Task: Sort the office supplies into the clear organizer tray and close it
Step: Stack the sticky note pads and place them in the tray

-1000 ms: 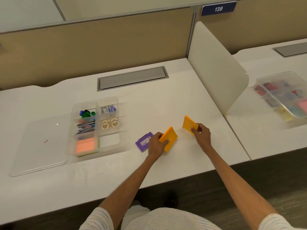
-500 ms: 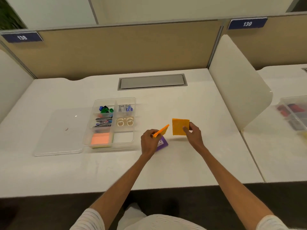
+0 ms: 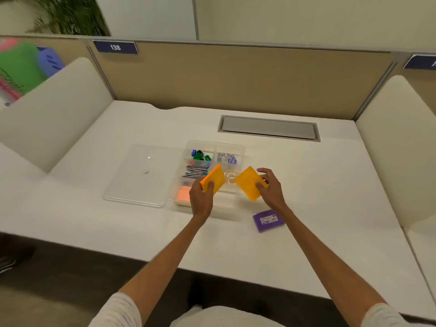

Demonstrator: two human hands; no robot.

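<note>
My left hand (image 3: 201, 199) grips an orange sticky-note pad (image 3: 215, 178) by its near corner, thumb on top and the other fingers curled beneath. It holds the pad tilted above the clear organizer tray (image 3: 238, 149). My right hand (image 3: 271, 190) pinches a second orange pad (image 3: 247, 182) at its right edge, fingers bent round it, and this one is tilted too, over the tray's right side. The two pads are apart (through the gap I can just make out pale tape rolls (image 3: 230, 178) in a right-hand compartment).

The tray stands open on the white table (image 3: 330, 185). Its far left compartment holds blue and green binder clips (image 3: 199, 155). The one nearer me holds metal clips (image 3: 194, 172), and the near left one a salmon sticky-note pad (image 3: 184, 194). Small grey and blue boxes (image 3: 226, 158) sit in the far right compartment. My hands hide most of the near right compartment, so I cannot tell what is in it.

The clear lid (image 3: 141, 175) lies flat on the table just beside the tray's left wall. A purple pad (image 3: 267, 220) with a white label lies on the table near the tray's near right corner, apart from it and just beside my right wrist. A grey cable hatch (image 3: 269, 127) is set into the table beyond the tray.
</note>
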